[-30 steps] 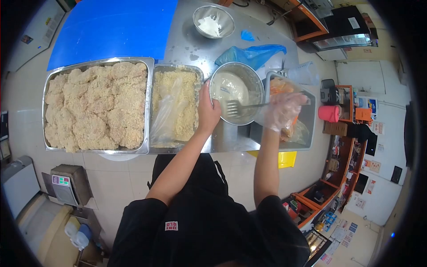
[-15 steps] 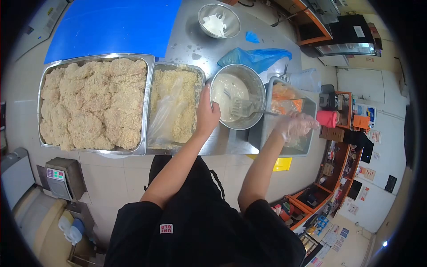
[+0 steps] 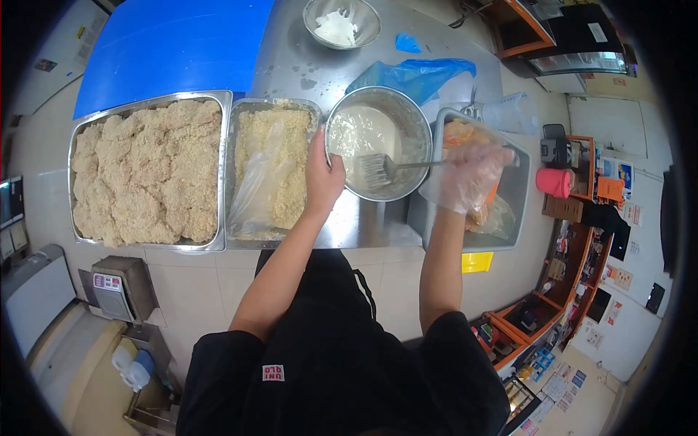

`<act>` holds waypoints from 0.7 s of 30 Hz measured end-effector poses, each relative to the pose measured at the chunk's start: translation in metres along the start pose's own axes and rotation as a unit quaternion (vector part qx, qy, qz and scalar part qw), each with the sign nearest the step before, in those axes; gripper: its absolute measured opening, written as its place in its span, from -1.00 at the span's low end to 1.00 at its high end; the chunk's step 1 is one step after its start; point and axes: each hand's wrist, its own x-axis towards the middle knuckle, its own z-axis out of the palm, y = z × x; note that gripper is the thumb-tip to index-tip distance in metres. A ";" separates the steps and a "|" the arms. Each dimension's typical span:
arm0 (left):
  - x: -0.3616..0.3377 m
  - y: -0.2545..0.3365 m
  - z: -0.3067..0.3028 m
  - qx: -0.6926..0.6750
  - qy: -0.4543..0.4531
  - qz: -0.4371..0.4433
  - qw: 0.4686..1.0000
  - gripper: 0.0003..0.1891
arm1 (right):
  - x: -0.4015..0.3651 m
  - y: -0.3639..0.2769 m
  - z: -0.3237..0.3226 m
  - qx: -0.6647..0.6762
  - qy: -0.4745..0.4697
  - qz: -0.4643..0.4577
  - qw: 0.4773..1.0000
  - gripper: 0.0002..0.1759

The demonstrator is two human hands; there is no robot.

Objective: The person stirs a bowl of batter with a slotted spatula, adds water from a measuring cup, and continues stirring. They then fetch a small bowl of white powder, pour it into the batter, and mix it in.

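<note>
My left hand (image 3: 324, 178) grips the left rim of a steel bowl (image 3: 416, 120) that holds pale, wet batter (image 3: 363, 131). In a clear plastic glove, my right hand (image 3: 472, 174) is closed on the handle of a slotted metal utensil (image 3: 376, 171), whose head is at the batter's lower part. Beneath that hand stands a grey tub (image 3: 518, 189) with orange-tinted pieces and clear plastic in it. Left of the bowl, a tray of crumbs (image 3: 291, 167) has a crumpled clear bag (image 3: 258, 178) on it.
A large steel tray of crumb-coated pieces (image 3: 145, 171) is at the left, below a blue board (image 3: 174, 51). Behind the bowl lie a blue plastic bag (image 3: 414, 76) and a smaller bowl with white powder (image 3: 363, 29). A clear container (image 3: 512, 112) stands behind the tub.
My right hand has risen and turned with the utensil, whose head now sits lower left in the bowl. The view has shifted slightly.
</note>
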 end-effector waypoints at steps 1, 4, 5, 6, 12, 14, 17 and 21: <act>-0.001 -0.003 0.000 -0.002 -0.006 -0.002 1.000 -0.39 | 0.004 0.007 0.009 -0.007 -0.018 -0.016 1.000 -0.34; -0.003 0.000 0.000 0.014 -0.009 0.024 1.000 -0.38 | 0.017 0.007 0.043 0.059 -0.040 0.020 0.997 -0.30; -0.008 0.007 -0.001 0.033 -0.008 0.051 0.998 -0.38 | 0.020 0.002 0.049 0.095 -0.037 0.047 0.994 -0.29; -0.012 0.017 -0.002 0.051 -0.009 0.077 0.996 -0.37 | 0.026 -0.002 0.046 0.133 -0.049 0.040 0.989 -0.29; -0.020 0.058 -0.002 0.120 -0.006 0.179 0.977 -0.32 | 0.044 -0.025 0.014 0.182 -0.067 -0.082 0.978 -0.32; -0.023 0.067 0.001 0.129 -0.018 0.164 0.978 -0.32 | 0.035 -0.002 -0.001 0.137 -0.093 -0.110 0.980 -0.34; -0.020 0.073 0.007 0.132 -0.009 0.163 0.978 -0.31 | 0.012 0.015 -0.036 0.210 -0.146 -0.034 0.966 -0.43; -0.024 0.064 0.016 0.130 0.017 0.166 0.977 -0.35 | 0.032 0.007 -0.031 0.214 -0.080 -0.066 0.971 -0.49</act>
